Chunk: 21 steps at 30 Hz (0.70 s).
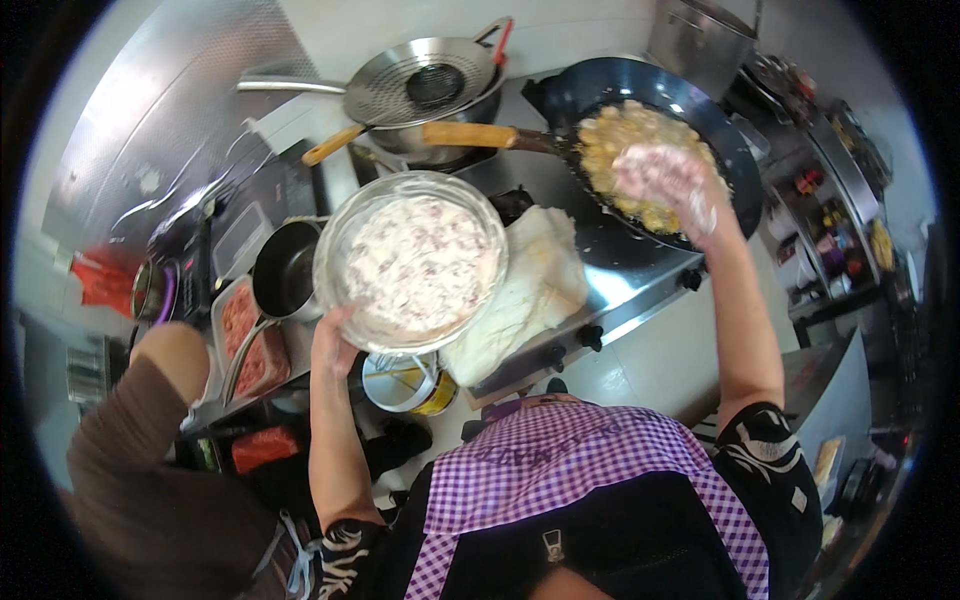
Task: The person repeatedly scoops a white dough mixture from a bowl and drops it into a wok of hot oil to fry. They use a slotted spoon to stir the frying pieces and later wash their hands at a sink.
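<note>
My left hand (334, 343) grips the near left rim of a round metal bowl (324, 262) filled with batter-coated meat pieces (420, 262). Over a black wok (645, 79) at the right, my right hand (664, 176) is held with white batter on its skin. Its fingers look bunched; whether they hold anything cannot be told. Under it, golden battered pieces (630, 124) lie in bubbling oil. The wok sits on a steel stove (630, 277), its wooden handle (469, 135) pointing left. A pale cloth (517, 300) lies right of the bowl.
A perforated steel strainer (405, 67) rests on a metal basin behind the bowl. To the left are a small saucepan (283, 270) and a plastic tub of minced meat (255, 345). A white bucket (397, 382) stands below the bowl. A co-worker's sleeve (124, 435) is at the lower left.
</note>
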Each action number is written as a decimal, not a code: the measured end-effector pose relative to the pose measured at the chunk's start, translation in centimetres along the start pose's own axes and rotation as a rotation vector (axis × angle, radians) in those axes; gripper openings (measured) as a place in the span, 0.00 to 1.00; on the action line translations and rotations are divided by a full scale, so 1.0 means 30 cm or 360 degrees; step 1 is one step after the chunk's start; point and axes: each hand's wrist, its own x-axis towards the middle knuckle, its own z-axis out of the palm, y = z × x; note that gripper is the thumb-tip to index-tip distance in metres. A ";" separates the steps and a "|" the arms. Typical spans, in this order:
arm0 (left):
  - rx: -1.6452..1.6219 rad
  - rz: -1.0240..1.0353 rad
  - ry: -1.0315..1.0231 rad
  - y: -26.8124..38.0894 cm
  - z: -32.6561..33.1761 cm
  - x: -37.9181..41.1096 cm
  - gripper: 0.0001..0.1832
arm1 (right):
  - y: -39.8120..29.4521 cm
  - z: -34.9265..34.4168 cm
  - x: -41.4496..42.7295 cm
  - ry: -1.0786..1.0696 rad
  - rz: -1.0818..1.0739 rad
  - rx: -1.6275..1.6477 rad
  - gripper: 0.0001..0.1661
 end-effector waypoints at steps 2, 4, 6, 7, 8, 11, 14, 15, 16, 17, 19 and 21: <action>0.0093 -0.0185 -0.0024 0.046 0.011 0.026 0.35 | 0.055 0.138 -0.025 -0.0203 0.0038 -0.0041 0.26; 0.0094 -0.0350 -0.0050 0.058 -0.033 0.029 0.34 | 0.144 0.270 -0.063 -0.0285 0.0068 0.0085 0.23; 0.0165 -0.0401 -0.0037 0.067 -0.015 0.025 0.32 | 0.220 0.367 -0.131 -0.0279 0.0126 0.0057 0.16; 0.0181 -0.0277 0.0026 0.066 0.013 0.022 0.32 | 0.248 0.400 -0.180 -0.0191 0.0196 0.0185 0.14; 0.0195 -0.0156 0.0075 0.048 0.029 -0.014 0.32 | 0.269 0.418 -0.217 -0.0202 0.0244 0.0175 0.14; 0.0015 0.0163 0.0005 -0.042 0.012 -0.058 0.32 | 0.300 0.427 -0.348 0.0034 0.0371 0.0364 0.15; 0.0136 0.0158 -0.0056 -0.064 0.013 -0.092 0.37 | 0.333 0.390 -0.483 0.0378 0.0291 0.0604 0.16; 0.0187 0.0132 -0.0118 -0.059 -0.013 -0.078 0.39 | 0.339 0.372 -0.528 0.0442 0.0172 0.0672 0.16; 0.0181 0.0130 -0.0197 -0.061 0.019 -0.072 0.39 | 0.313 0.351 -0.556 0.0542 0.0222 0.0691 0.16; 0.0167 0.0139 -0.0273 -0.050 0.075 -0.093 0.39 | 0.273 0.329 -0.598 0.0589 0.0124 0.0658 0.15; 0.0228 0.0021 -0.0486 -0.098 0.151 -0.137 0.40 | 0.235 0.289 -0.718 0.0710 -0.0147 0.0637 0.14; 0.0318 -0.0110 -0.0563 -0.226 0.268 -0.194 0.30 | 0.210 0.246 -0.869 0.0851 -0.0212 0.0627 0.14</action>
